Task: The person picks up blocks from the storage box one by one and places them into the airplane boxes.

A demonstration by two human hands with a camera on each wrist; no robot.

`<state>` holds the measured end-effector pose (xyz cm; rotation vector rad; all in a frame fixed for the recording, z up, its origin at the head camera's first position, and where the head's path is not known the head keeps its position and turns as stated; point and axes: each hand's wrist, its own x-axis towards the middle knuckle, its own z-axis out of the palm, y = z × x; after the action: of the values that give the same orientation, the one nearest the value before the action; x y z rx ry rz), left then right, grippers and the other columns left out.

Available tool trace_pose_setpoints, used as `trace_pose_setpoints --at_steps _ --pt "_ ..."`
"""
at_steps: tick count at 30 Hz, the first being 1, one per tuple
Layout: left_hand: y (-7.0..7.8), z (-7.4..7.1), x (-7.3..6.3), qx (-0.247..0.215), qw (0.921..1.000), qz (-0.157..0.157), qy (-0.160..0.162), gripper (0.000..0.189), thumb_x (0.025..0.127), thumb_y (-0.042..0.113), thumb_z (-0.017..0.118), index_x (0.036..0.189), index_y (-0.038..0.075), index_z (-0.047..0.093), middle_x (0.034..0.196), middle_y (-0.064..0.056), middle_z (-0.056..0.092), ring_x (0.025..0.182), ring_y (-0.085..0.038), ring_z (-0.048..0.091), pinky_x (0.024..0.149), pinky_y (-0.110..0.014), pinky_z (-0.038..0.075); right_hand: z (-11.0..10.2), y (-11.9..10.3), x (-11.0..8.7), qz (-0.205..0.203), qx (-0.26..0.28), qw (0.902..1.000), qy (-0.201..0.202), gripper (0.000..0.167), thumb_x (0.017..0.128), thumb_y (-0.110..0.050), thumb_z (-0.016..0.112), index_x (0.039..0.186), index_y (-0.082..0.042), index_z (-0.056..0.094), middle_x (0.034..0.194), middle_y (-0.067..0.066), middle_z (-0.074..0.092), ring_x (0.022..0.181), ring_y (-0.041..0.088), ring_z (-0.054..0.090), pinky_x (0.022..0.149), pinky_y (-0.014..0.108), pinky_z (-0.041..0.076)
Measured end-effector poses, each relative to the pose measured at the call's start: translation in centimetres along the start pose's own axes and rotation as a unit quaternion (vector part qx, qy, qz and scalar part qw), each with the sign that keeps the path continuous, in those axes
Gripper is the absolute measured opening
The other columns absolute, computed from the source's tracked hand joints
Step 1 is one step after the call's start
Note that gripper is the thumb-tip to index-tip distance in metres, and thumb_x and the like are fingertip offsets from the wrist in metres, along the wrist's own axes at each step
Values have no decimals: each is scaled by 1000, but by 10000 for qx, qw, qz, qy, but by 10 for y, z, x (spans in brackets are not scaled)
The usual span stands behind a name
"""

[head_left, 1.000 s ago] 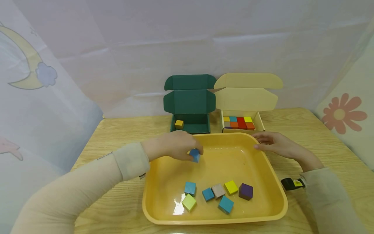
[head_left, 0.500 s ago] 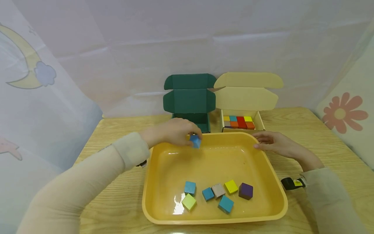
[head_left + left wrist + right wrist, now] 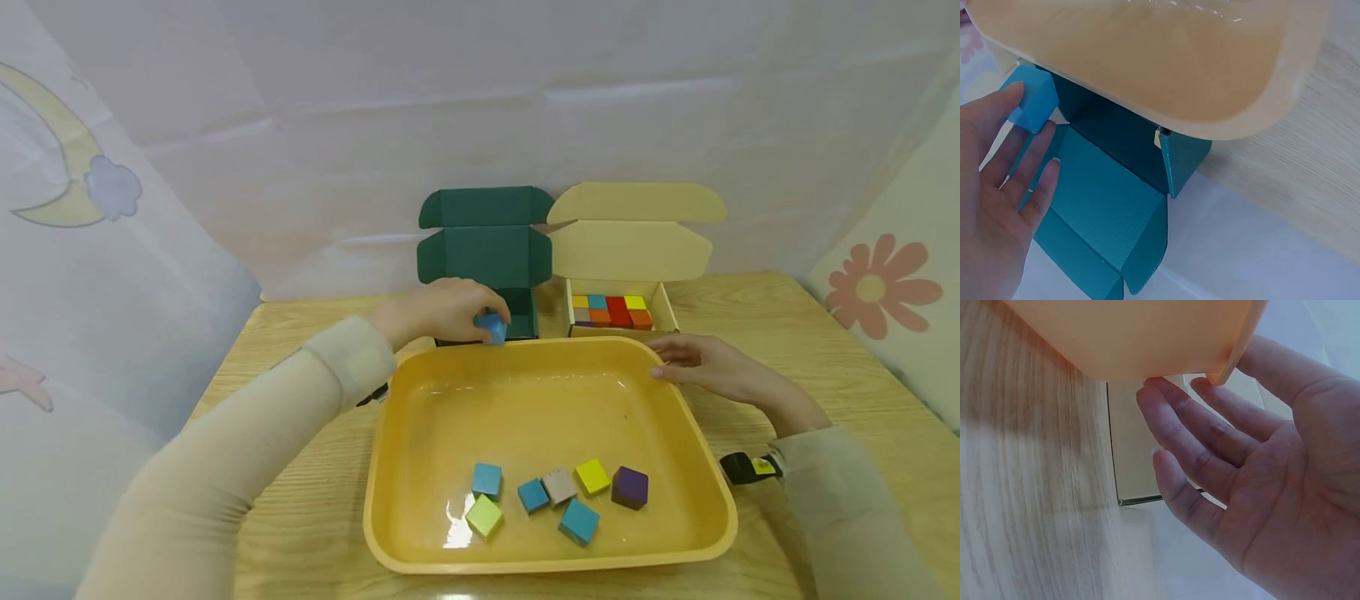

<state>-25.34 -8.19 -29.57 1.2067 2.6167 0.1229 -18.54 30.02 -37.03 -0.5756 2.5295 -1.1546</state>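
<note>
In the head view my left hand (image 3: pixel 453 308) pinches a blue cube (image 3: pixel 493 327) between thumb and fingers, over the far rim of the yellow tray (image 3: pixel 551 561). The cube (image 3: pixel 1034 100) stands out beside the front opening of the green box (image 3: pixel 1100 194) in the left wrist view. A yellow-orange block (image 3: pixel 1157 139) peeks from that box's inner corner. My right hand (image 3: pixel 708 367) holds the tray's far right corner. Its thumb lies over the rim, and its fingers (image 3: pixel 1179 431) rest loosely curved along the outside wall.
Several cubes lie in the tray's near half, among them a lime cube (image 3: pixel 484 517), a beige cube (image 3: pixel 558 486), a yellow cube (image 3: pixel 592 477) and a purple cube (image 3: pixel 630 487). Beyond the tray, a cream box (image 3: pixel 633 250) with its lid up holds several coloured blocks (image 3: pixel 618 312).
My left hand has carried the blue cube from above the tray's inside, away from me, to the far rim before the green box. The right hand stays at the corner.
</note>
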Motion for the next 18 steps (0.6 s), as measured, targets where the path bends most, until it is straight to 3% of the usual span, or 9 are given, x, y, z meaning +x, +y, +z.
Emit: trace_pose_setpoints --at_steps 7,18 --pt "-8 -2 8 238 9995 -194 9 36 94 24 70 129 17 67 128 -1 64 103 -20 61 92 -35 49 1 0 0 25 -20 10000 22 47 99 -17 63 138 6 50 120 16 65 99 11 64 82 27 53" --pt "-19 1 25 307 9971 -688 -126 38 95 22 69 132 16 64 128 -3 63 109 -22 59 97 -37 47 0 -1 -1 85 -58 9999 33 49 99 -19 63 139 5 50 123 18 64 107 25 63 84 31 53"
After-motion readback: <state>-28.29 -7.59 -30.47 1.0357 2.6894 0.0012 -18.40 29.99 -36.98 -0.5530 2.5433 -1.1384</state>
